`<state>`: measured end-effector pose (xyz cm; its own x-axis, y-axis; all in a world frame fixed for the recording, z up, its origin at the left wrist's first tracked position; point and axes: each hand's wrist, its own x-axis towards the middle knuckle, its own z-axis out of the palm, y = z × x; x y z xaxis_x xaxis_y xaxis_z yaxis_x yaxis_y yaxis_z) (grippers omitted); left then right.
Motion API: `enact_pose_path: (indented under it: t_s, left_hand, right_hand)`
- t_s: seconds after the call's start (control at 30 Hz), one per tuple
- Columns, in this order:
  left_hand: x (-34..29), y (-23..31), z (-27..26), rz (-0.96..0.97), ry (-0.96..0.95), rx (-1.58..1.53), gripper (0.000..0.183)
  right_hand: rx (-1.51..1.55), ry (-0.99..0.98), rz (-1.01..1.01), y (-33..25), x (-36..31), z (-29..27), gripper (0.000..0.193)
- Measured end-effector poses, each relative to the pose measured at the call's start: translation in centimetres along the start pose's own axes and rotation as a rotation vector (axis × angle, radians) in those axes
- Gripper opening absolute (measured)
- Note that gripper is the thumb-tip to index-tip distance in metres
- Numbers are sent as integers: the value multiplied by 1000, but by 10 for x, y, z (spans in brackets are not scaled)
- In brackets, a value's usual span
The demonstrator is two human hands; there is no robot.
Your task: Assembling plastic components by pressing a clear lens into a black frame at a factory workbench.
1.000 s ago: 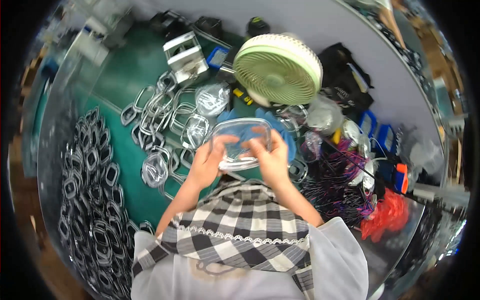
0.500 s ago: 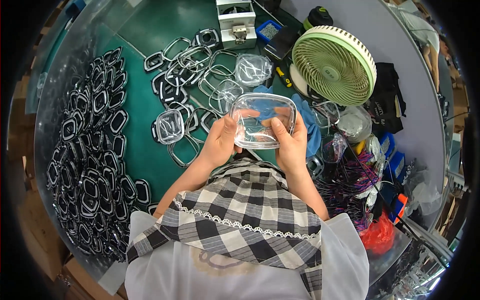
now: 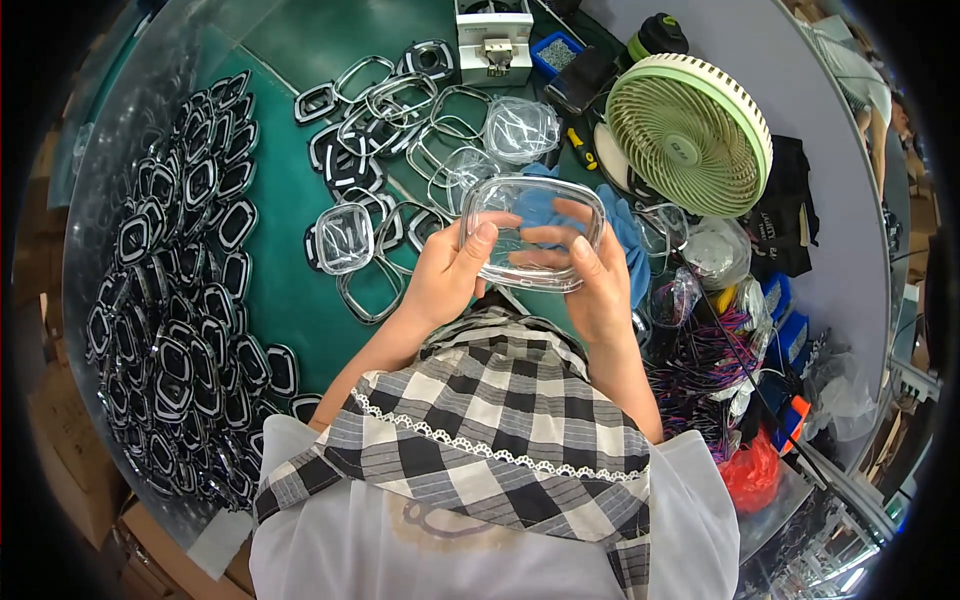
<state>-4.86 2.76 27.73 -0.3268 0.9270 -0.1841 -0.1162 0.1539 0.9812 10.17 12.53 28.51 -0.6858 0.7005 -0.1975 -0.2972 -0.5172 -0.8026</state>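
Both my hands hold one clear plastic lid (image 3: 532, 232) above the green work surface. My left hand (image 3: 452, 272) grips its left edge, thumb on top. My right hand (image 3: 592, 270) grips the right edge, and its fingers show through the plastic from underneath. A blue cloth (image 3: 622, 222) lies beneath and to the right of the lid. A smaller clear lid (image 3: 344, 238) rests on the mat to the left of my left hand.
Many black-rimmed frames (image 3: 170, 300) are piled at the left. Loose clear rings and lids (image 3: 420, 130) lie at the back. A green desk fan (image 3: 690, 132) stands at the right, with a small white machine (image 3: 493, 42) behind and coloured wires (image 3: 715, 350) at the right.
The view has shifted, so the lid and my hands sit a little lower and further right in the picture. My hands have kept hold of the lid throughout and turned it slightly.
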Motion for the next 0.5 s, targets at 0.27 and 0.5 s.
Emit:
enact_pose_path:
  t_s: [0.27,0.5]
  left_hand:
    - [-3,9,4,-57,-15,44,34]
    - [-1,-22,-1,201,330,391,33]
  right_hand:
    - [-252,111,0,2,5,2,24]
    - [-668,285,-116,30,12,16,24]
